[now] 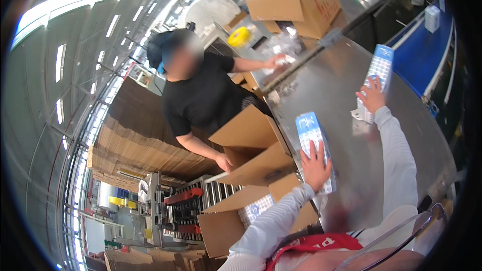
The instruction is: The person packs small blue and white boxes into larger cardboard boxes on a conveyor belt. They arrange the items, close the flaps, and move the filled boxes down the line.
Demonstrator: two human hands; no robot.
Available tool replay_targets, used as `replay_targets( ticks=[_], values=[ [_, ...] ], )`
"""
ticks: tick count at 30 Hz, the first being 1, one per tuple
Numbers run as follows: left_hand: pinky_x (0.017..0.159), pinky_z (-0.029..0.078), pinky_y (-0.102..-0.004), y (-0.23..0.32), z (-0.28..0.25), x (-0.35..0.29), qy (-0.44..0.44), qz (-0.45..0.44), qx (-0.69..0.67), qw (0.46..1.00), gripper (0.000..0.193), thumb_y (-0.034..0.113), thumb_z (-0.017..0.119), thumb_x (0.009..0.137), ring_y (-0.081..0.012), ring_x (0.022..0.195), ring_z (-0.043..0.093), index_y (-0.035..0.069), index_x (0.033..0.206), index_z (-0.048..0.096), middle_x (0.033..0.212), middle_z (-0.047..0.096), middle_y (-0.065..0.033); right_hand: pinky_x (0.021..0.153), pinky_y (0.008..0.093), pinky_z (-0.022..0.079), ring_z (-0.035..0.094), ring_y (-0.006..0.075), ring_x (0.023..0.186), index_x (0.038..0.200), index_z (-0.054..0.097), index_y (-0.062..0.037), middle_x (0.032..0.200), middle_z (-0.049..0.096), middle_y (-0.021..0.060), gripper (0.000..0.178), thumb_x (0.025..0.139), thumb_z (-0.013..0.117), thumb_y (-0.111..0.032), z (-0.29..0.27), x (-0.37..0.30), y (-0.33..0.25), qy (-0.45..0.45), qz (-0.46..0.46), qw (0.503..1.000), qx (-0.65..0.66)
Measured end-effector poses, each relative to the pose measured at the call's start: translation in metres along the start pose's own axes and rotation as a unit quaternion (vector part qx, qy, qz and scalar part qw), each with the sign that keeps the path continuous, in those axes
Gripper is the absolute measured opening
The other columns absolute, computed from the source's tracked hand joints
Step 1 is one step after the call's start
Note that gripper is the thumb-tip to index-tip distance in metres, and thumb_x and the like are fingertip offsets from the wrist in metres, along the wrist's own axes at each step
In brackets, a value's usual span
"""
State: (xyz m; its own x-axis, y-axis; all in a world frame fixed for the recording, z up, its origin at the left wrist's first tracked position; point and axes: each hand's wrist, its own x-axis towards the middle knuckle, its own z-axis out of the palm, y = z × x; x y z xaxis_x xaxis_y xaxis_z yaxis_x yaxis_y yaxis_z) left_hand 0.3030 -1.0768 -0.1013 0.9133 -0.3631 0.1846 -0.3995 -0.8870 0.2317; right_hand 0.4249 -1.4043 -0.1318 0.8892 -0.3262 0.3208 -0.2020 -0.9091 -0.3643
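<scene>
Packs, two of them, long blue-and-white ones, were both on the steel table (346, 135). The left hand (315, 166) lay flat on top of the near pack (314, 143), fingers spread a bit over it, right by the table's left edge. The right hand (372, 96) was further out, gripping the far pack (377, 78) from its near end, fingers wrapped round its sides; that one looked tilted up off the table, though I couldn't tell for sure.

Left of the table sat an open carton (251, 150), and a person in a black shirt (203, 98) had one hand on its flap and the other reaching onto the far end of the table. A second open carton (241, 216) sat nearer, with more patterned packs inside. Beyond that, a roller conveyor (183, 208), a stack of flat cardboard (135, 145), a closed box (296, 0) and a yellow tape roll (239, 36) at the far end.
</scene>
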Motion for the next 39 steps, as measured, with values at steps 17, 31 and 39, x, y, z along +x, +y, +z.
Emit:
replay_targets(
  ticks=[17,31,39],
  values=[
    [0.111,0.019,-0.0665,0.001,-0.027,-0.090,-0.029,0.111,-0.063,0.991,0.066,0.035,0.060,0.092,-0.0613,0.138,0.013,0.005,0.147,0.040,0.157,0.023,-0.0262,0.116,0.0394,0.027,0.031,0.0336,0.143,0.152,0.018,0.0057,0.154,0.030,0.0245,0.069,0.099,0.055,-0.016,-0.081,-0.359,-0.124,-0.170,0.100,0.861,0.469],
    [0.111,0.009,-0.0703,-0.013,-0.013,-0.102,0.019,0.085,-0.154,0.984,0.057,0.043,0.053,0.094,-0.0561,0.145,0.003,0.019,0.146,0.046,0.157,0.016,-0.0307,0.111,0.0316,0.031,0.037,0.0206,0.135,0.153,0.017,0.0032,0.152,0.033,0.0155,0.060,0.104,0.046,-0.017,-0.075,-0.362,-0.121,-0.219,0.110,0.864,0.440],
    [0.113,0.007,-0.0683,-0.014,-0.007,-0.109,0.044,0.070,-0.170,0.982,0.056,0.045,0.052,0.094,-0.0556,0.145,0.001,0.018,0.142,0.051,0.157,0.018,-0.0303,0.113,0.0437,0.029,0.035,0.0404,0.138,0.153,0.025,-0.0017,0.152,0.031,0.0267,0.056,0.105,0.044,-0.022,-0.083,-0.347,-0.140,-0.116,-0.084,0.985,0.097]
  ],
)
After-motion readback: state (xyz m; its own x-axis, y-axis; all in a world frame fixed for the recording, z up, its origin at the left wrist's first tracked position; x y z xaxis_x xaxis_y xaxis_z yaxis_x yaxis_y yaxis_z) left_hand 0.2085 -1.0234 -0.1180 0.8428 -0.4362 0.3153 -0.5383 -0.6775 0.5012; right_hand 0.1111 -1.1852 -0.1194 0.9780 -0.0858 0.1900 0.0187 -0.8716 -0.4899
